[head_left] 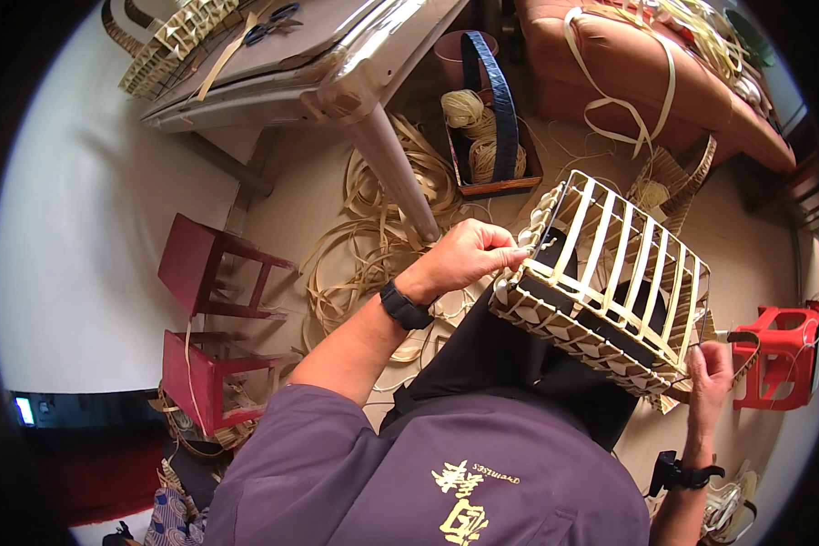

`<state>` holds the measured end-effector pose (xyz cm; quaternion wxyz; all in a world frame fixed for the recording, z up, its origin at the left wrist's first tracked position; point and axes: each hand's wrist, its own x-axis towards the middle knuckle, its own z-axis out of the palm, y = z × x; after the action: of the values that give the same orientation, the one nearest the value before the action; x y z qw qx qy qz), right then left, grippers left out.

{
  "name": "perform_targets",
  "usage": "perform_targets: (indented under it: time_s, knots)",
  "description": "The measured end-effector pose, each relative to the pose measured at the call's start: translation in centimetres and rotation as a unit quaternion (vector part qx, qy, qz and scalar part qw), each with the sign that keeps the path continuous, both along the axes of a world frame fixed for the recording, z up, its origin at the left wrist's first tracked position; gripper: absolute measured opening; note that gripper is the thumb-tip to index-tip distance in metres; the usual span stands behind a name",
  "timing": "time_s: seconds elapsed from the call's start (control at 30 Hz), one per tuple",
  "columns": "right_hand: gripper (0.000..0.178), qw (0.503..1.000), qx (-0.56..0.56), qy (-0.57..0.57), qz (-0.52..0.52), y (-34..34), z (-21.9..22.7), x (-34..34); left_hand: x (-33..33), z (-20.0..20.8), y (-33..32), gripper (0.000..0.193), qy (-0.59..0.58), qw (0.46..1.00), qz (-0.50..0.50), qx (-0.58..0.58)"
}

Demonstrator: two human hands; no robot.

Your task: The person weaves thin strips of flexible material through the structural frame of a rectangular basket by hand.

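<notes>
A half-woven basket (601,300) of pale flat strips on a thin wire frame rests tilted across my dark-trousered thighs. Its open side of parallel strips faces up, and the near wall is woven in a criss-cross pattern. My left hand (473,257) pinches the basket's left corner between thumb and fingers, by a bent strip end. At the basket's right near corner, my right hand (710,367) is closed, with the fingers pressed together. What lies in its fingertips is too small to make out. A brown woven handle (746,355) curves out beside that hand.
Coils of loose strips (364,264) lie on the floor beneath a table (337,82) bearing scissors (273,23). A tray basket (500,187) with yarn balls stands ahead. Dark red stools (200,273) are left, a red plastic stool (778,355) right, and an orange sofa (601,73) far right.
</notes>
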<state>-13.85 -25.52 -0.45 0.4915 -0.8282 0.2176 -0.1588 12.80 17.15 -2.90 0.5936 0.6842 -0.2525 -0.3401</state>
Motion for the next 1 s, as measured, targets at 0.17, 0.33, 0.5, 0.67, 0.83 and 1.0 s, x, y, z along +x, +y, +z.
perform_targets:
  time_s: [0.17, 0.33, 0.5, 0.67, 0.83, 1.0]
  knots:
    - [0.012, 0.975, -0.131, -0.021, 0.178, 7.0, 10.4, 8.2, -0.8, -2.4, -1.3, 0.027, 0.082, 0.993, -0.003, -0.082]
    - [0.041, 0.928, 0.089, 0.249, 0.262, 17.0, 11.9, 17.3, -1.3, -4.0, -3.4, 0.028, 0.043, 0.991, 0.003, -0.129]
    - [0.040, 0.867, 0.186, 0.363, 0.286, 17.1, 8.3, 21.0, -2.9, -4.6, -4.2, 0.023, 0.025, 0.992, 0.060, -0.107]
    - [0.020, 0.787, 0.396, 0.399, 0.253, 16.0, 8.0, 22.5, -3.2, -5.5, -5.7, 0.024, -0.128, 0.973, 0.173, -0.088]
    - [0.014, 0.787, 0.337, 0.440, 0.269, 16.2, 8.6, 23.1, -3.5, -4.9, -6.3, 0.026, -0.080, 0.983, 0.164, -0.022]
    - [0.016, 0.754, 0.205, 0.493, 0.383, 15.5, 8.5, 24.9, -3.3, -4.9, -6.7, 0.033, -0.148, 0.974, 0.169, 0.034]
